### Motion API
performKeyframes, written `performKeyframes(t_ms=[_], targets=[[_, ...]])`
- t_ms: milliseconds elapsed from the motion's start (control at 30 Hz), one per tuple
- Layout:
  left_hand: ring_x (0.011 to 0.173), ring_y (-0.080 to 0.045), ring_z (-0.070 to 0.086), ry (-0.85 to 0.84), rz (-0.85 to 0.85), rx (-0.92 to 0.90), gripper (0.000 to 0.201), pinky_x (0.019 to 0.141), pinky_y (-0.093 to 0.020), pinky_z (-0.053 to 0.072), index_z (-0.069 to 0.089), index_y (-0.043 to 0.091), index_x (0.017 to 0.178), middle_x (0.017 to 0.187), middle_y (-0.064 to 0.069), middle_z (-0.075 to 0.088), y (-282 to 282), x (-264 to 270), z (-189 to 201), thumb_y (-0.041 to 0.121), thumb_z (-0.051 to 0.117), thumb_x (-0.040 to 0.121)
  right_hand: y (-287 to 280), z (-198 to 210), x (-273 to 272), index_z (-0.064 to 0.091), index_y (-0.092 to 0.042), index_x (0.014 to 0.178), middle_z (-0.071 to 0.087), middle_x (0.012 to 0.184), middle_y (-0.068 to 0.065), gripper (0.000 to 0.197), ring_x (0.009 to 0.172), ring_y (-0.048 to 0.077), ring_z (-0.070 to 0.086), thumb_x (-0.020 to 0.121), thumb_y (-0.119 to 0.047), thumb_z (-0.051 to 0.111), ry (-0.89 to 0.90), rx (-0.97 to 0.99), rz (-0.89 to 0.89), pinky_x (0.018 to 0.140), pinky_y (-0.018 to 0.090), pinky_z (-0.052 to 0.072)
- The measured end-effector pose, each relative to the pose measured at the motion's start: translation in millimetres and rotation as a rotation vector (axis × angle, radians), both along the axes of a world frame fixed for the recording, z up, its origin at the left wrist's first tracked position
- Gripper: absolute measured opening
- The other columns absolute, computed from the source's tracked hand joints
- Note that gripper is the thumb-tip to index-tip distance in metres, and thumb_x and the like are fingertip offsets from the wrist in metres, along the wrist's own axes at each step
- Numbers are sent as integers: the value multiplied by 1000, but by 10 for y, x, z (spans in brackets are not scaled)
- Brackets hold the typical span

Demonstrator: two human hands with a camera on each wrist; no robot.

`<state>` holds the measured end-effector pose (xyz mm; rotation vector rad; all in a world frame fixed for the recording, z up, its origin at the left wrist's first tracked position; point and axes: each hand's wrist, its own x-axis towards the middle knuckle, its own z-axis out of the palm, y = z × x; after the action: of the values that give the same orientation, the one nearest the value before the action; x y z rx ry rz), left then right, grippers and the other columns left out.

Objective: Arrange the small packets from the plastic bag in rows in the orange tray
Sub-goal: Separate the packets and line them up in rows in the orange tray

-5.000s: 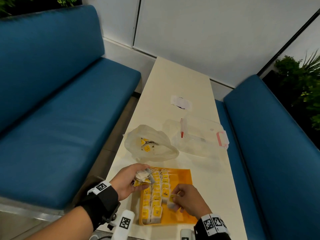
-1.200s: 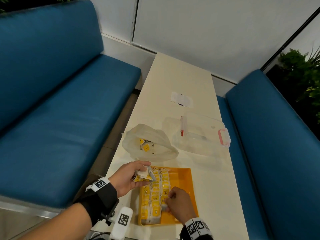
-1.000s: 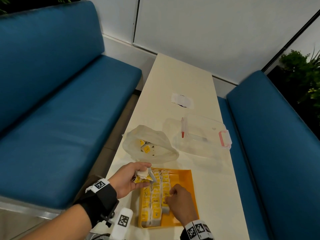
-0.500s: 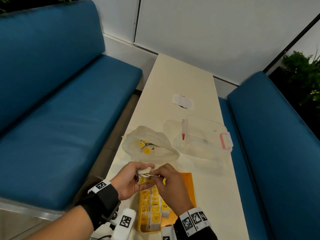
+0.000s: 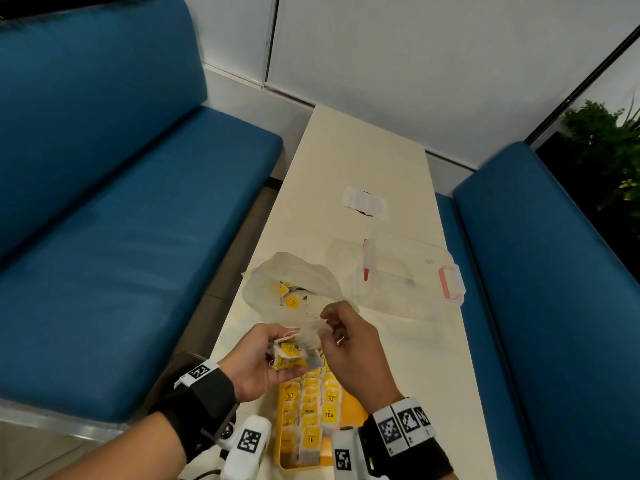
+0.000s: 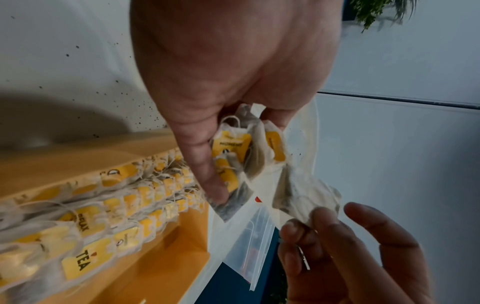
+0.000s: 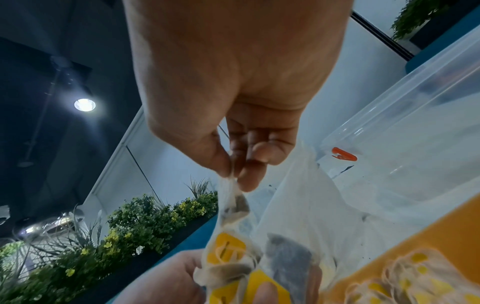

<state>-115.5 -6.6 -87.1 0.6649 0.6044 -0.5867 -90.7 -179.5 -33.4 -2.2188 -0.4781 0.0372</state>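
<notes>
My left hand grips a bunch of small yellow-labelled tea packets just above the far end of the orange tray. My right hand pinches the corner of one packet between thumb and fingers, right beside the bunch. In the left wrist view the pinched packet hangs between the bunch and my right fingers. Three rows of packets fill the tray's left side. The translucent plastic bag lies beyond the tray with a few packets inside.
A clear plastic container with pink latches sits on the narrow cream table, right of the bag. A white paper patch lies farther back. Blue benches flank the table on both sides.
My right hand left the tray rows, rose to the bunch in my left hand and took one packet by its corner. Both hands have lifted slightly.
</notes>
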Motion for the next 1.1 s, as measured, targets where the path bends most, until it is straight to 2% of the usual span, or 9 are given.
performKeyframes(t_ms=[133, 300, 400, 500, 600, 767, 867, 967, 1100], targets=[[94, -38, 73, -1, 24, 12, 35, 76, -43, 62, 69, -5, 121, 114, -23, 71, 18, -4, -42, 13, 56, 94, -42, 42, 43, 67, -25, 92, 64, 87, -11, 22, 81, 10, 61, 87, -3, 62, -25, -11, -3, 68, 20, 49], [92, -39, 74, 9, 40, 32, 33, 81, -47, 62, 71, -4, 119, 112, -23, 72, 45, -20, -66, 12, 56, 94, -143, 66, 75, 71, -20, 102, 62, 86, -15, 30, 78, 0, 59, 81, 1, 65, 86, -121, -23, 68, 9, 45], [96, -40, 73, 16, 36, 40, 32, 81, -47, 62, 71, -3, 119, 121, -25, 69, 52, -30, -65, 12, 57, 94, -224, 43, 88, 73, -23, 93, 64, 87, -12, 28, 81, 4, 61, 82, 1, 66, 57, -152, -46, 70, 10, 47], [93, -38, 73, 13, 37, 49, 32, 81, -47, 61, 72, -3, 119, 119, -25, 70, 61, -40, -75, 12, 57, 94, -292, 64, 82, 69, -33, 83, 58, 88, -9, 25, 76, 11, 63, 83, -8, 72, 61, -165, -54, 68, 12, 47], [96, -37, 71, 5, 35, 61, 30, 86, -49, 59, 74, -2, 116, 127, -26, 67, 74, -43, -99, 13, 57, 95, -373, 135, 87, 67, -28, 78, 57, 90, -9, 18, 69, 8, 64, 83, -12, 76, 64, -121, -104, 62, 13, 47], [98, -38, 70, 10, 37, 72, 30, 86, -49, 59, 74, -1, 116, 128, -26, 66, 72, -44, -125, 13, 56, 96, -493, 70, 102, 66, -18, 76, 68, 63, 0, 11, 52, 5, 59, 82, -14, 75, 241, -142, -185, 55, 19, 45], [99, -39, 70, 9, 40, 84, 32, 82, -48, 60, 74, -2, 115, 127, -27, 66, 66, -40, -110, 13, 53, 97, -573, -9, 74, 70, -23, 74, 67, 63, -4, 15, 58, 7, 59, 79, -10, 75, 308, -141, -191, 59, 23, 48], [98, -40, 70, 14, 42, 96, 32, 81, -48, 61, 72, -3, 117, 126, -27, 66, 61, -32, -102, 12, 51, 97, -641, 8, 88, 74, -21, 75, 70, 66, 6, 11, 59, 15, 59, 80, -13, 77, 357, -22, -224, 60, 29, 48], [98, -40, 70, 12, 37, 103, 33, 76, -46, 62, 71, -3, 119, 126, -29, 65, 46, -26, -95, 12, 52, 97, -688, -3, 82, 69, -11, 77, 65, 59, 6, 9, 52, 14, 58, 82, -14, 77, 410, 16, -234, 53, 24, 42]])
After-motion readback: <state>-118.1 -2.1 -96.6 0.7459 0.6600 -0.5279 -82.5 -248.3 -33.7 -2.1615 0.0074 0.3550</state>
